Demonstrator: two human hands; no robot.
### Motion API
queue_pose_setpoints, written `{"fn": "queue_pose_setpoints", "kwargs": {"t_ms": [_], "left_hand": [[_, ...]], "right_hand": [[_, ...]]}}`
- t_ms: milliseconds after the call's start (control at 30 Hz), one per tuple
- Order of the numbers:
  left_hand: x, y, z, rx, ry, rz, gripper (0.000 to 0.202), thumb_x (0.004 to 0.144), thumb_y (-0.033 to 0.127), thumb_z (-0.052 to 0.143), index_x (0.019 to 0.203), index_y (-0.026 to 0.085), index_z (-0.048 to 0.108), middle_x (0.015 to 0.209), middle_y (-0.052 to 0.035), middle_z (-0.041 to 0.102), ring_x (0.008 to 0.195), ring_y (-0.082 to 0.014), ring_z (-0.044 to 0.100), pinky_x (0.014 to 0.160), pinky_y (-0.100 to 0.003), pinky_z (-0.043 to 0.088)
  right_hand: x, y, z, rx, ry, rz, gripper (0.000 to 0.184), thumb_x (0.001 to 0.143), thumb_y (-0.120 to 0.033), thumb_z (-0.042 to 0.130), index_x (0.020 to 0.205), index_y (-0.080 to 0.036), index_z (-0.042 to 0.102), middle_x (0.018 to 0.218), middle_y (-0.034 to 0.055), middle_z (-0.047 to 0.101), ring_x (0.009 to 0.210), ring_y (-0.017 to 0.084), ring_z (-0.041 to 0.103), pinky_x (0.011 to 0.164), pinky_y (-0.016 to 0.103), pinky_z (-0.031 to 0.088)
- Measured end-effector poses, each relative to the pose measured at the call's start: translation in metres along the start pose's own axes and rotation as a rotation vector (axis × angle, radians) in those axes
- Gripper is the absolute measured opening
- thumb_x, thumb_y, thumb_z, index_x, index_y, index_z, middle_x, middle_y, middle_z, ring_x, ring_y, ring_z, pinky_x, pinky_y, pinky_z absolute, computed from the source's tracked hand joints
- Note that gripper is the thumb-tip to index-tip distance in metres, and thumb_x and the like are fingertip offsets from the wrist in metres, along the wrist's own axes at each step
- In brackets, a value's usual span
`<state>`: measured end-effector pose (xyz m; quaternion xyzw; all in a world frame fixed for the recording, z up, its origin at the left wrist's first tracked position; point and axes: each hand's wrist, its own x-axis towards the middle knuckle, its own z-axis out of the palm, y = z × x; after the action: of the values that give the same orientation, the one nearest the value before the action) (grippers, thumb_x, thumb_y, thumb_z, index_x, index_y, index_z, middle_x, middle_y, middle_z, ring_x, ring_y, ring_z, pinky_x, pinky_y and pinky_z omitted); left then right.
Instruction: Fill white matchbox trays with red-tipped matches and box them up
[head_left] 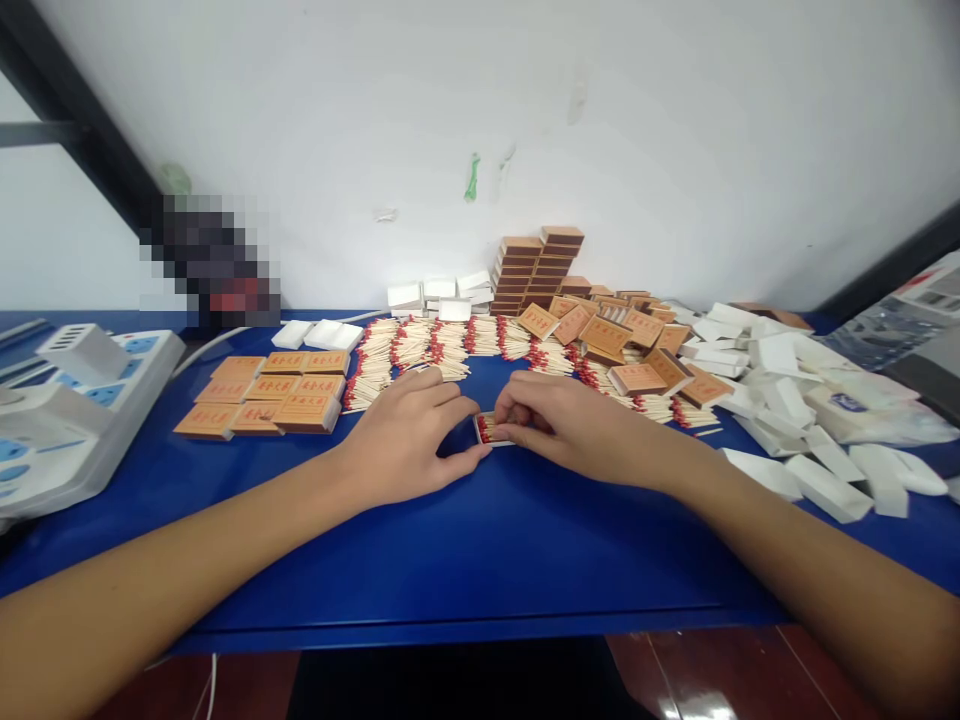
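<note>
My left hand (412, 435) and my right hand (559, 425) meet at the middle of the blue table (465, 560). Between them lies a small white matchbox tray (487, 430) filled with red-tipped matches. The fingers of both hands are curled and pressed around this tray; the left thumb touches its near edge, and the right fingers cover its right end. Just behind the hands runs a row of loose red-tipped matches (442, 345).
Filled orange matchboxes (262, 395) lie in neat rows at the left. A stack of orange sleeves (536, 265) stands by the wall, with more scattered beside it. Empty white trays (795, 400) are heaped at the right. A white power strip (67, 400) sits far left.
</note>
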<state>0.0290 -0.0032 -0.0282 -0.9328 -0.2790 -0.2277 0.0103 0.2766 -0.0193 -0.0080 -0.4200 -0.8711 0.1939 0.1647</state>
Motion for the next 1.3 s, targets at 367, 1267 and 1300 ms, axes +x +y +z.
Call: {"fn": "queue_pose_setpoints", "kwargs": {"t_ms": [367,1267,1300], "left_hand": [[0.001,-0.001,0.0,-0.006,-0.002,-0.007,0.029,0.102,0.043,0.067,0.11,0.017,0.077,0.087,-0.0058,0.072,0.087,-0.0236,0.063,0.084,-0.039,0.051],[0.001,-0.001,0.0,-0.006,-0.009,0.0,0.029,0.102,0.044,0.067,0.11,0.018,0.077,0.086,-0.006,0.071,0.088,-0.0244,0.062,0.083,-0.039,0.05],[0.001,-0.002,0.0,-0.008,-0.011,0.001,0.029,0.102,0.044,0.067,0.109,0.017,0.077,0.086,-0.006,0.071,0.088,-0.0245,0.062,0.083,-0.039,0.05]], "right_hand": [[0.003,0.063,-0.044,-0.327,0.076,0.226,0.017,0.096,-0.034,0.063,0.086,-0.022,0.07,0.081,0.0067,0.072,0.073,0.022,0.061,0.065,0.034,0.039],[0.006,0.06,-0.036,-0.283,0.056,0.218,0.017,0.096,-0.032,0.058,0.083,-0.022,0.064,0.077,0.0058,0.069,0.068,0.021,0.06,0.064,0.033,0.04],[0.006,0.059,-0.036,-0.286,0.064,0.215,0.018,0.096,-0.032,0.058,0.082,-0.022,0.063,0.077,0.0058,0.069,0.068,0.021,0.06,0.064,0.033,0.04]]}}
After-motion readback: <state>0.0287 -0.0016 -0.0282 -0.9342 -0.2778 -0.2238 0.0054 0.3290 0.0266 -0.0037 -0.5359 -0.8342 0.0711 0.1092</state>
